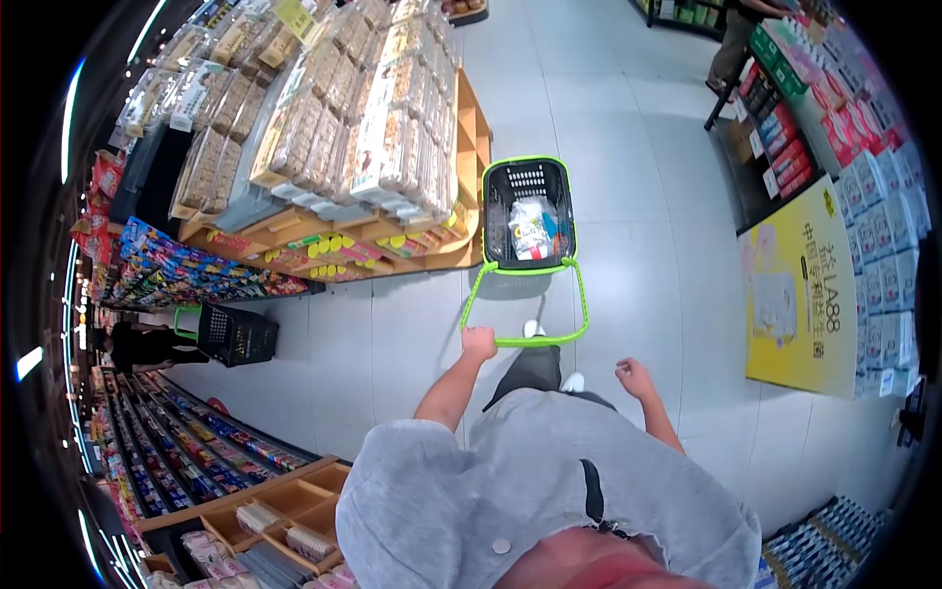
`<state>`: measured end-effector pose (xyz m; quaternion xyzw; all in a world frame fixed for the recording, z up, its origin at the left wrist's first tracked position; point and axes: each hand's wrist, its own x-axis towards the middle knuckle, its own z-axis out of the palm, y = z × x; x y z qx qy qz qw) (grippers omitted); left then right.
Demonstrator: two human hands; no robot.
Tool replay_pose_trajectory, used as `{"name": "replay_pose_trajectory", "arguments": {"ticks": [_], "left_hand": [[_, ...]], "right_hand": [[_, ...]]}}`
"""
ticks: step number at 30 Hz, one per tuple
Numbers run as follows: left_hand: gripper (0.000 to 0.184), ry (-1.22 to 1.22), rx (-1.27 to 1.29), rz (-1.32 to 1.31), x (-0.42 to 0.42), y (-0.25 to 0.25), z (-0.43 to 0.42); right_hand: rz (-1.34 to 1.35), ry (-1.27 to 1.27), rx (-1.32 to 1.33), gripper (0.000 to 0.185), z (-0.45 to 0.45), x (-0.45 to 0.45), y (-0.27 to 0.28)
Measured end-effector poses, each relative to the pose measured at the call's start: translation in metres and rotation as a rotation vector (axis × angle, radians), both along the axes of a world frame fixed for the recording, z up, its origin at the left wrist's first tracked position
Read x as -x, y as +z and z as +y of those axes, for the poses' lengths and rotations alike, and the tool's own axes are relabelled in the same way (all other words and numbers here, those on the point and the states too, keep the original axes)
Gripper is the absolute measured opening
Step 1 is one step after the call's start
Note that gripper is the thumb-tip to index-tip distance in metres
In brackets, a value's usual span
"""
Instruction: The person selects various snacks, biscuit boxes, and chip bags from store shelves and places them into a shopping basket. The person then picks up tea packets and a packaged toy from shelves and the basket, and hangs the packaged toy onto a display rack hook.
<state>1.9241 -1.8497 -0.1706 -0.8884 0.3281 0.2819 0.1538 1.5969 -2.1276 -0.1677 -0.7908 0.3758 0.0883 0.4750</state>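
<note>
My left hand (479, 343) is wrapped round the left corner of the long lime-green pull handle (535, 342). That handle joins a black shopping basket (527, 250) with a green rim, which rests on the floor in front of my feet. Inside the basket lie a white printed package (531, 228) and something blue and orange partly hidden beside it. My right hand (633, 376) hangs at my right side, away from the basket, its fingers loosely bent and holding nothing.
Close to the basket's left stands a wooden display (471, 128) stacked with clear packs. On the right are a yellow sign (800, 294) and stacked blue-white boxes (883, 265). A person (147, 346) with another black basket (235, 334) is at left; another person (734, 44) stands far right.
</note>
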Motion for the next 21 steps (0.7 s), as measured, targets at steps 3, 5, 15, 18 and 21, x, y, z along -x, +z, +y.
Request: {"name": "replay_pose_trajectory", "arguments": {"ticks": [3,5,15,18,21], "left_hand": [[0.022,-0.002,-0.093,0.058,-0.031,-0.025,-0.037],[0.025,-0.001,-0.099,0.1,-0.05,-0.055,-0.053],[0.033,0.062,-0.013,0.224,-0.271,-0.046,-0.259],[0.042,-0.032,0.058,0.358,-0.339,-0.05,-0.306],[0.046,-0.131,0.19,0.456,-0.377,-0.041,-0.349]], "right_hand": [[0.036,0.013,-0.04,0.03,-0.028,-0.024,-0.051],[0.136,0.015,-0.149,0.033,-0.048,-0.054,-0.06],[0.165,-0.161,-0.245,0.027,-0.227,-0.283,-0.023],[0.038,-0.349,-0.35,0.022,-0.282,-0.342,-0.002],[-0.001,-0.399,-0.355,0.021,-0.327,-0.387,0.002]]}}
